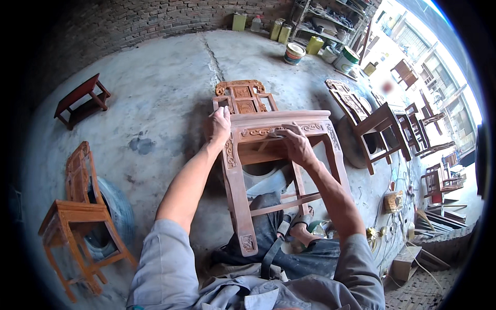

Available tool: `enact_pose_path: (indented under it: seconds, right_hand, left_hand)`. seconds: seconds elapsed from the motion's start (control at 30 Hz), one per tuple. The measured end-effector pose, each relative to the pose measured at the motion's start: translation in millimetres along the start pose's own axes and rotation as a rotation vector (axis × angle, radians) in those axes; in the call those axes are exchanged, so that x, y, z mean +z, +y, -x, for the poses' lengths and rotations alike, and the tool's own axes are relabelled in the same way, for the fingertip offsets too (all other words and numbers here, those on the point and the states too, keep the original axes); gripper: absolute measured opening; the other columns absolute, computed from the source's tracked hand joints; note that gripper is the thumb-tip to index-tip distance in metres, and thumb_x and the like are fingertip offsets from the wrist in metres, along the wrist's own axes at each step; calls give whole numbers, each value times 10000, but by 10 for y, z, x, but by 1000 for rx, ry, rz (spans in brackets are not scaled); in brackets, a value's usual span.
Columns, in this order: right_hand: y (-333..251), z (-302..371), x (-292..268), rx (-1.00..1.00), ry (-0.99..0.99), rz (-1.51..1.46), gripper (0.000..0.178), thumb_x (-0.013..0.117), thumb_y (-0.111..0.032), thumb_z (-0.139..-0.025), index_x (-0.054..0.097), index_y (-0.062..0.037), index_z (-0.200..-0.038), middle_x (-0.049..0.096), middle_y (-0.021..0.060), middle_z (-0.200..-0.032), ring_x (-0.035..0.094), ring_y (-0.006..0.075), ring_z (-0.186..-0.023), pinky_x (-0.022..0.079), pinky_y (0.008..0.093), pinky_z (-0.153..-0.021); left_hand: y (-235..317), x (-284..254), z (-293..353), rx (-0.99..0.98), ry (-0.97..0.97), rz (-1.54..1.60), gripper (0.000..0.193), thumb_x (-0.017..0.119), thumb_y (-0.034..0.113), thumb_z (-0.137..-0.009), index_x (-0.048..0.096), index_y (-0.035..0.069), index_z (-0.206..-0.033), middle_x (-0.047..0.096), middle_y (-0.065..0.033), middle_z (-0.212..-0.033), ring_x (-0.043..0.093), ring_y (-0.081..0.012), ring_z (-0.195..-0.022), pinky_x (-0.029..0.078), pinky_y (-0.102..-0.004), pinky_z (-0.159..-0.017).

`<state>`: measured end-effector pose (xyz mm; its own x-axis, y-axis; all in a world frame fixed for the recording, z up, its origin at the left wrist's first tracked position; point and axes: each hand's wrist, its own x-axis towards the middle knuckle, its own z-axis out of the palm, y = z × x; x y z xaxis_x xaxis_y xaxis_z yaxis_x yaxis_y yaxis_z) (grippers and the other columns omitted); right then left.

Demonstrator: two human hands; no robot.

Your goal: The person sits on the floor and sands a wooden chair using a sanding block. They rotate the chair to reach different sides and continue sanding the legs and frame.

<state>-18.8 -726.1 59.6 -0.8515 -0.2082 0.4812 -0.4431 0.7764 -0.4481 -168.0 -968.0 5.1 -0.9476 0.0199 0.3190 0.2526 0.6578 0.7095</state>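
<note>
A wooden chair [236, 183] with carved panels is tilted back in front of me, its front legs toward my lap. Closed at the left corner of its seat, my left hand [220, 125] grips the chair. My right hand [298, 143] is at the carved apron [258, 132] under the seat's front edge. Its fingers are pinched on a small greyish piece, which looks flat and is mostly covered by the fingertips. Beyond the seat shows the carved backrest [243, 93], more orange than the pale, dusty front.
Left of me stand an orange-brown chair [77, 209] and a low dark red table [82, 101]. More chairs [385, 132] crowd the right side. Paint buckets [294, 53] and a loaded shelf [330, 23] are along the back. Cables [400, 222] lie on the floor at right.
</note>
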Motion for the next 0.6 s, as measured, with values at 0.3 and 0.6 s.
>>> enact_pose_path:
  seconds: [0.3,0.6]
  right_hand:
    - [-358,-225,369,-103,-120,8,482,584,72,-762,699,-120,-1189,623,145,-1225,516,372,-1251,377,517,-1147]
    - [-339,-245,572,-89,-88,-63,476,618,65,-734,701,-114,-1168,615,138,-1256,514,371,-1246,403,499,-1123]
  left_hand:
    - [38,-38,4,-17,-34,-14,364,479,394,-1039,652,96,-920,702,-215,-843,675,-457,-821,527,-541,-691]
    - [83,-14,8,41,45,-41,349,491,345,-1044,627,78,-866,698,-217,-811,688,-425,-765,538,-532,-669]
